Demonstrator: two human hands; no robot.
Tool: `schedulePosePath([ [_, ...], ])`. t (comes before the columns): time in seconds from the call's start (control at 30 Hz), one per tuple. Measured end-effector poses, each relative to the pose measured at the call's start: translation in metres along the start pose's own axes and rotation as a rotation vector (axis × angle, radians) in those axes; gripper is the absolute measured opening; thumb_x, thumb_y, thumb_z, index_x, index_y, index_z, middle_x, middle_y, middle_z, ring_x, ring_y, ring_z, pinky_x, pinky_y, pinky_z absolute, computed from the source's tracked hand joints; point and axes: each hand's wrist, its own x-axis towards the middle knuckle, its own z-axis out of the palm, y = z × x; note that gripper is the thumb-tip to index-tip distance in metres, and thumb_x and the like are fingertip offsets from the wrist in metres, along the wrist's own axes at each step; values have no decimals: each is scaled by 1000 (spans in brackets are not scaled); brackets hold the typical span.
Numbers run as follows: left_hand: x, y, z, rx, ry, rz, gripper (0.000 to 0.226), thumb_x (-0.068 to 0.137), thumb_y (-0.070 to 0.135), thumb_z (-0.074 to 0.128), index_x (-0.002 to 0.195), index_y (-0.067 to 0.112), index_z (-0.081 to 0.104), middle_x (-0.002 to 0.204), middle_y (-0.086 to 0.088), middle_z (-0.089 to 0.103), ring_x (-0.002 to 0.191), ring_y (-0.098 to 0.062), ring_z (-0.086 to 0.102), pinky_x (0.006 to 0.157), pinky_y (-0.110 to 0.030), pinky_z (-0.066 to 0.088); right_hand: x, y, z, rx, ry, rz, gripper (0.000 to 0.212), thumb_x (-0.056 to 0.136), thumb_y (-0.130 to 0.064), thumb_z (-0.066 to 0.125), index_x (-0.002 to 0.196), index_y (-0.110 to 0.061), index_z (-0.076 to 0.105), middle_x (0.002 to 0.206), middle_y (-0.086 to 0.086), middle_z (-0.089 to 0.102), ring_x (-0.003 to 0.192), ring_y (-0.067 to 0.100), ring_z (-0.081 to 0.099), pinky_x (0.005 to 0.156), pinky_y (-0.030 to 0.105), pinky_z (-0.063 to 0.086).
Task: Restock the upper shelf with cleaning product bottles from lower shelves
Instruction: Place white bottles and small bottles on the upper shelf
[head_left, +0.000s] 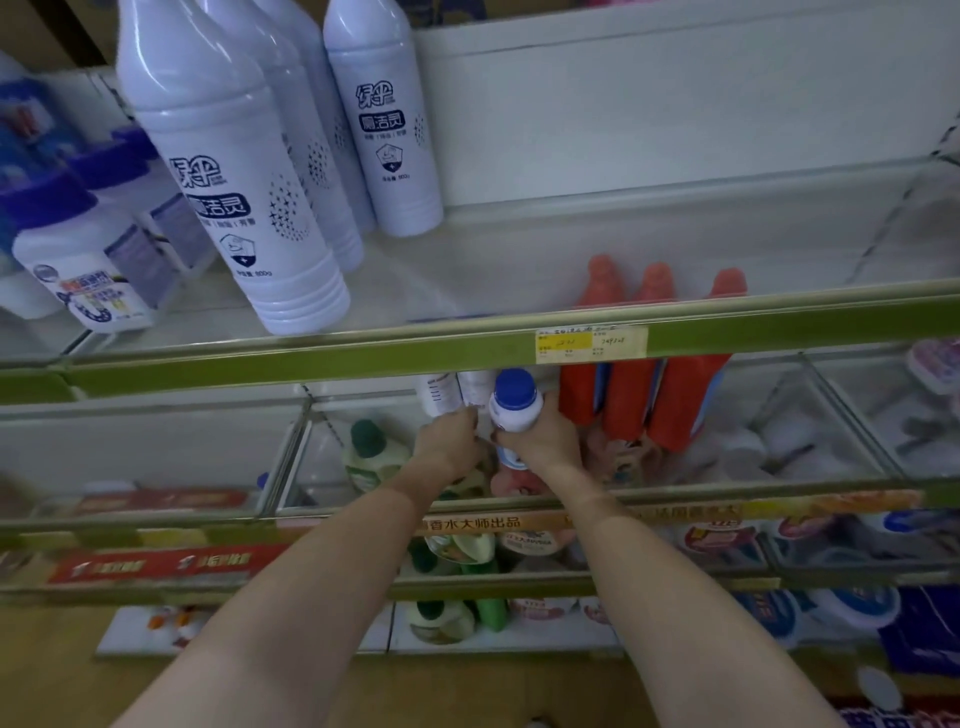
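Note:
My right hand (545, 434) grips a white bottle with a blue cap (514, 402) just below the green front rail of the upper shelf (363, 358). My left hand (449, 439) is closed on another white bottle (441, 396) right beside it; that bottle's top is hidden behind the rail. Both hands reach into the second shelf (727, 493). On the upper shelf stand several tall pale-blue bottles (234, 197) at the left, with bare shelf surface to their right.
Three red bottles (644, 374) stand on the second shelf right of my hands. Green-capped bottles (371, 454) sit to the left. White jars with dark blue lids (78, 260) fill the upper shelf's far left. A yellow price tag (589, 343) is on the rail.

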Motion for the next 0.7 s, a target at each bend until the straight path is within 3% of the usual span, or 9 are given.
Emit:
schedulePosePath([
  [0.2, -25, -32, -7, -62, 26, -33, 17, 96, 26, 51, 110, 17, 54, 102, -7, 64, 88, -26, 64, 77, -39, 57, -13, -4, 1, -21, -67, -2, 67, 63, -38, 91, 114, -24, 50, 100, -7, 61, 91, 19, 61, 79, 33, 50],
  [0.3, -44, -49, -12, -132, 10, -54, 5, 97, 22, 53, 101, 19, 53, 95, -3, 61, 84, -20, 61, 73, -34, 54, -20, -7, 14, 78, -106, 72, 54, 51, -43, 96, 93, -29, 64, 84, -11, 71, 83, 13, 69, 84, 38, 58],
  [0.37, -56, -60, -15, -181, 11, -61, 4, 95, 21, 55, 95, 19, 52, 94, -3, 62, 83, -18, 61, 73, -33, 52, -27, -4, 28, 183, -127, 132, 66, 40, -52, 97, 95, -27, 71, 85, -7, 76, 82, 14, 73, 85, 40, 60],
  [0.5, -82, -83, -24, -244, 36, -88, 9, 93, 21, 56, 96, 14, 53, 101, -8, 66, 90, -25, 60, 75, -32, 48, -75, -12, 46, 382, -182, 182, 60, 63, -34, 94, 114, -15, 68, 105, 5, 76, 93, 19, 72, 80, 31, 55],
  [0.6, -108, -97, -25, -291, 43, -90, 8, 95, 24, 57, 100, 19, 53, 96, -1, 61, 87, -20, 56, 71, -31, 42, -112, -8, 60, 537, -187, 228, 70, 60, -46, 92, 117, -13, 68, 101, 6, 77, 93, 23, 74, 85, 38, 59],
  [0.7, -135, -112, -19, -406, 36, -88, 10, 96, 24, 59, 105, 19, 58, 99, -2, 64, 89, -19, 60, 78, -34, 51, -154, -2, 72, 677, -208, 335, 65, 67, -51, 88, 112, -9, 68, 91, 12, 77, 85, 28, 74, 83, 41, 61],
])
